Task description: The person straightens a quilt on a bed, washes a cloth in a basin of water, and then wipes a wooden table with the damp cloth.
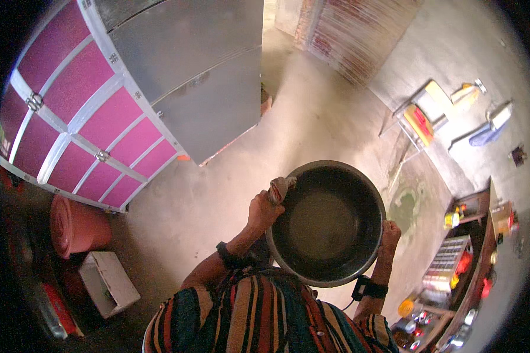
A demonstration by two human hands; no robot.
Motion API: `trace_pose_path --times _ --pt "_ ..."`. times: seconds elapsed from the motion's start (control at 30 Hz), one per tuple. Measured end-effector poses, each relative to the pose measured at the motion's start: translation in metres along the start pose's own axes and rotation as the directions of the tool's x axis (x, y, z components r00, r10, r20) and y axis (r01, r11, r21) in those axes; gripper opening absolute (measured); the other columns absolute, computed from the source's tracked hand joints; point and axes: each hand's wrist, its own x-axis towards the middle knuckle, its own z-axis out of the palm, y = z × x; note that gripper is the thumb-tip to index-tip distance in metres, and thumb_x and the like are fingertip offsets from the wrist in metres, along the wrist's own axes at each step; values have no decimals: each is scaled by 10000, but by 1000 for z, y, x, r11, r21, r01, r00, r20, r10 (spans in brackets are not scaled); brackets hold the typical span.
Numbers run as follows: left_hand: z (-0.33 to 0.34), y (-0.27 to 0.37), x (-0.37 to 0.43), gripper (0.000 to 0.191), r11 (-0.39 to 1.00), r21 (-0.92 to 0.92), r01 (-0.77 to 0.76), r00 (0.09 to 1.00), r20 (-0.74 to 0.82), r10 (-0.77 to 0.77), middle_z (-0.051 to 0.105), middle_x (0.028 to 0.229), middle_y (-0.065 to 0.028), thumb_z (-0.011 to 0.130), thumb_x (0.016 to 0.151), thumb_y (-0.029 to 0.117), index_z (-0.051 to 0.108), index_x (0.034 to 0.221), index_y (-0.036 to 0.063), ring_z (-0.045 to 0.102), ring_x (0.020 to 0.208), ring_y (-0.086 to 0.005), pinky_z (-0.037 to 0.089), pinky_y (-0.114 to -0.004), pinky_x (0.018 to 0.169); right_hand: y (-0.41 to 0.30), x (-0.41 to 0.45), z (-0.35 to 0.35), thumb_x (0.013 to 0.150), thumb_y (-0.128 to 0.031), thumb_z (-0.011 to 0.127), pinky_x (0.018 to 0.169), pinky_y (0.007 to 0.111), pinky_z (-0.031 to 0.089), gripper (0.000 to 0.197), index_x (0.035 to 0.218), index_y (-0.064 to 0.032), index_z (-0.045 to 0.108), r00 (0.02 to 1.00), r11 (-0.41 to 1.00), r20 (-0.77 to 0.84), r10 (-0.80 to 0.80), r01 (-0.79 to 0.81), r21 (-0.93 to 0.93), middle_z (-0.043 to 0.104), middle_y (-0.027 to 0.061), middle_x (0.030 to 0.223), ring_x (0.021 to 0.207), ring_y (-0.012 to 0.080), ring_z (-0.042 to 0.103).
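A wide, dark round basin (324, 225) is held up in front of my striped shirt, with its inside facing me. At its left rim my left hand (263, 212) grips the edge, along with a bunched cloth (282, 189) that laps over the rim. My right hand (389, 234) is closed on the right rim. No contents can be made out in the basin's dim inside. Dark bands sit on both of my wrists.
Left are a pink panelled metal door (110, 110), a lidded red bucket (81, 227) and a white box (108, 282). A grey door panel (207, 92) stands ahead. To the right are a chair (417, 125), a wet floor patch (404, 207) and a wooden shelf (472, 260) with household items.
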Motion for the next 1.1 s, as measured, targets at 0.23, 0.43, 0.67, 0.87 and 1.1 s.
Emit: trace_pose_path --times 0.23,0.43,0.67,0.87,1.1 --pt "-8 13 24 413 1000 1 23 1000 -2 -23 613 780 -206 707 570 183 568 880 -52 612 747 -328 486 -402 667 -16 25 14 780 -160 515 528 306 384 220 655 21 517 997 998 50 -56 54 30 467 40 572 557 131 425" --pt "8 2 60 401 992 127 3 998 -70 6 608 777 -216 691 576 200 565 855 -59 601 743 -358 476 -409 662 -23 54 23 765 -106 553 515 245 359 135 663 -19 538 1000 999 22 11 -12 32 451 -21 598 543 79 401" --pt "-1 -14 85 349 992 -116 54 998 -36 -59 609 744 -208 680 586 198 580 808 -52 606 717 -329 471 -395 640 -41 77 49 751 -132 553 524 265 381 163 702 22 575 996 1000 86 -10 10 -3 516 26 611 559 107 455" --pt "-8 -23 92 317 989 -140 -47 984 -179 22 601 700 -181 670 593 167 574 805 -48 594 637 -239 466 -359 586 -59 116 82 741 -163 554 553 298 413 213 719 48 574 987 999 163 -11 17 -37 549 78 622 585 142 488" --pt "-21 -7 100 259 968 -216 -131 971 -225 81 570 670 -165 637 605 153 568 784 -20 569 606 -257 451 -362 560 -70 155 108 746 -175 545 546 315 410 232 705 53 562 959 985 247 -136 158 -71 533 95 591 574 143 470"
